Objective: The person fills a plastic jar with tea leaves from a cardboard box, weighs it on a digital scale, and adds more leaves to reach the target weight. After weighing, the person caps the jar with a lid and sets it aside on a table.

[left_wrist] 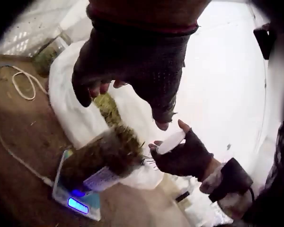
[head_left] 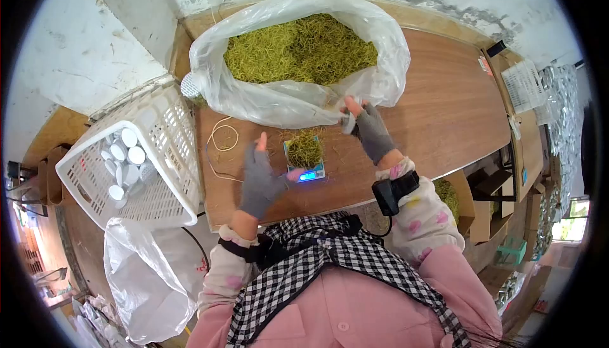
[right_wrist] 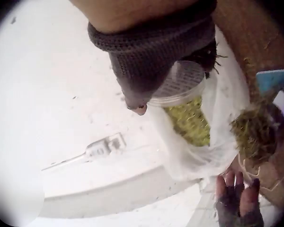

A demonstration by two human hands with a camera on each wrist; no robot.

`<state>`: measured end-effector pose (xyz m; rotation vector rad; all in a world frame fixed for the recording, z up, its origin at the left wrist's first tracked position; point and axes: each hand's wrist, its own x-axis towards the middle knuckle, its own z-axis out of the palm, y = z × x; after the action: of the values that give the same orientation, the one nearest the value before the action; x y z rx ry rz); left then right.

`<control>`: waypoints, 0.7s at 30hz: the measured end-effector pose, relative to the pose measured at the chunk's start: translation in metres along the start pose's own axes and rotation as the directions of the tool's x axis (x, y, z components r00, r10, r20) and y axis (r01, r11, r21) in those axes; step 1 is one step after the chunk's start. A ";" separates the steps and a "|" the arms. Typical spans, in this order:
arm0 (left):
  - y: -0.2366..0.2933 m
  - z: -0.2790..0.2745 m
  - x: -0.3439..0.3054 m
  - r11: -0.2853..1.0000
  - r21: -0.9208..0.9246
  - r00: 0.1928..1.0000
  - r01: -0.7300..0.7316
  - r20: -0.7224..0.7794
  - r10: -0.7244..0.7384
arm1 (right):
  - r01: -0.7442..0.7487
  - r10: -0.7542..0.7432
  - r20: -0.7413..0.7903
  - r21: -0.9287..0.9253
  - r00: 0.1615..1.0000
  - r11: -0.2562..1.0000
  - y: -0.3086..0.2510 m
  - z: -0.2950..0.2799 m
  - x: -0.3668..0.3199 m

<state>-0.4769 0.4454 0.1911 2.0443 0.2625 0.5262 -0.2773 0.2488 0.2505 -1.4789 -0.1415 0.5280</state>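
Note:
My right hand (head_left: 374, 134) wears a grey fingerless glove and grips a round white lid (left_wrist: 172, 141) by its edge. In the right wrist view the lid (right_wrist: 177, 85) shows a printed pattern on its face. A clear jar (left_wrist: 80, 165), heaped above the rim with dried green stringy plant (head_left: 304, 150), stands on a small blue scale (head_left: 311, 175) with a lit display. My gloved left hand (head_left: 263, 183) hovers just left of the jar, fingers relaxed and holding nothing. Behind the jar lies a large clear plastic bag (head_left: 266, 110) full of the same plant (head_left: 298, 50).
A white plastic crate (head_left: 171, 151) at the left holds several white-lidded jars (head_left: 127, 158). A white cable (head_left: 219, 145) loops on the brown table (head_left: 444, 94) near the scale. Another jar (head_left: 190, 86) stands beside the bag. Cardboard boxes (head_left: 501, 221) sit low at the right.

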 end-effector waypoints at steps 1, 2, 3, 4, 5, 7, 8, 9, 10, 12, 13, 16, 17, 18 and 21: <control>-0.009 0.007 -0.005 0.990 0.133 0.999 -0.051 -0.004 0.052 | -0.137 0.134 -0.041 -0.094 0.990 0.986 0.014 -0.010 0.006; -0.014 0.017 -0.004 0.990 0.131 0.999 -0.051 -0.007 0.052 | -0.135 0.132 -0.040 -0.097 0.990 0.986 0.022 -0.010 0.006; -0.018 0.030 -0.003 0.985 0.154 0.997 -0.080 0.008 0.080 | -0.154 0.155 0.000 -0.118 0.988 0.981 0.033 -0.010 0.002; -0.019 0.039 -0.002 0.978 0.178 0.994 -0.109 0.024 0.106 | -0.172 0.179 0.039 -0.138 0.983 0.975 0.043 -0.006 0.000; -0.018 0.045 0.002 0.978 0.179 0.994 -0.108 0.019 0.107 | -0.170 0.177 0.044 -0.141 0.983 0.975 0.051 -0.003 0.001; -0.017 0.052 0.014 0.984 0.131 0.992 -0.125 0.026 0.123 | -0.209 0.217 0.088 -0.093 0.972 0.974 0.061 0.007 0.001; -0.016 0.053 0.017 0.983 0.133 0.992 -0.125 0.024 0.122 | -0.217 0.228 0.139 -0.089 0.964 0.972 0.060 0.011 -0.001; -0.015 0.054 0.021 0.978 0.162 0.991 -0.133 0.038 0.128 | -0.216 0.227 0.140 -0.089 0.964 0.972 0.060 0.015 -0.002; -0.015 0.056 0.023 0.971 0.191 0.990 -0.142 0.053 0.134 | -0.206 0.219 0.172 -0.088 0.960 0.974 0.060 0.020 -0.003; -0.016 0.058 0.024 0.959 0.229 0.986 -0.168 0.059 0.159 | -0.197 0.211 0.202 -0.086 0.956 0.977 0.067 0.025 -0.002; -0.018 0.060 0.024 0.944 0.267 0.981 -0.194 0.065 0.184 | -0.144 0.154 0.192 -0.066 0.969 0.987 0.074 0.028 0.002; -0.021 0.066 0.024 0.908 0.326 0.963 -0.263 0.027 0.269 | -0.040 0.055 0.175 -0.088 0.983 0.995 0.086 0.030 0.005; -0.022 0.068 0.024 0.907 0.326 0.962 -0.267 0.032 0.272 | 0.009 0.013 0.168 -0.132 0.986 0.991 0.086 0.032 0.004; -0.023 0.070 0.024 0.914 0.304 0.961 -0.269 0.026 0.275 | 0.010 0.011 0.162 -0.128 0.987 0.992 0.086 0.033 0.003; -0.026 0.078 0.024 0.922 0.304 0.968 -0.241 0.011 0.250 | 0.103 -0.069 0.222 -0.145 0.973 0.984 0.084 0.036 -0.005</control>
<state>-0.4183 0.4081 0.1408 2.3889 0.1067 0.7047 -0.3172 0.2794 0.1745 -1.5567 -0.4254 0.6181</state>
